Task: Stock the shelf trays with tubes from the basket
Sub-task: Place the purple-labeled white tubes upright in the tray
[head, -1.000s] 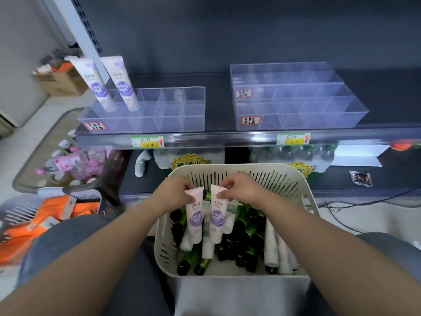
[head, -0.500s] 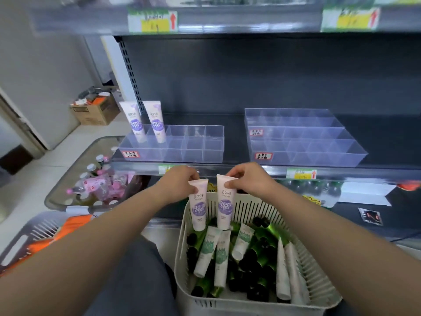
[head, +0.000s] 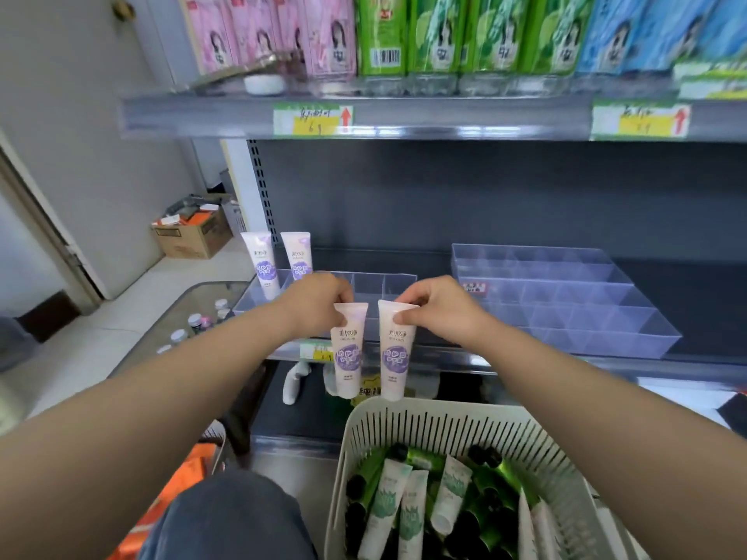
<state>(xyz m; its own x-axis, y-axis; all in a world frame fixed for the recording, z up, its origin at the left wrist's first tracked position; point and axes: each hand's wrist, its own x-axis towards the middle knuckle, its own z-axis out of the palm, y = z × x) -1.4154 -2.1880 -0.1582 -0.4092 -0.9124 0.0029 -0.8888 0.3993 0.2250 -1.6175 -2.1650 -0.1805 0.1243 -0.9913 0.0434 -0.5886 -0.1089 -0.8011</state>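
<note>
**A:** In the head view, what is held in the hands?

**B:** A purple-labelled tube is pinched at its flat crimped end by the left hand, with the fingers curled round that end. A second purple-labelled tube is gripped the same way by the right hand. Both are hung cap down, side by side and just apart.

**A:** Where are they placed relative to the task's things?

**B:** They are held above the far rim of the basket, in front of the shelf edge and just before the left tray.

**A:** What is seen in the trays?

**B:** Two matching tubes, one beside the other, are stood upright at the far left end of the left tray. A larger clear divided tray is set to the right on the same shelf, apart from the first.

**A:** And in the basket?

**B:** White tubes with green print and dark-capped green tubes are piled inside it.

**A:** What else is shown?

**B:** A cardboard box is seen on the floor at the left. Pink, green and blue cartons are lined up on the upper shelf.
</note>
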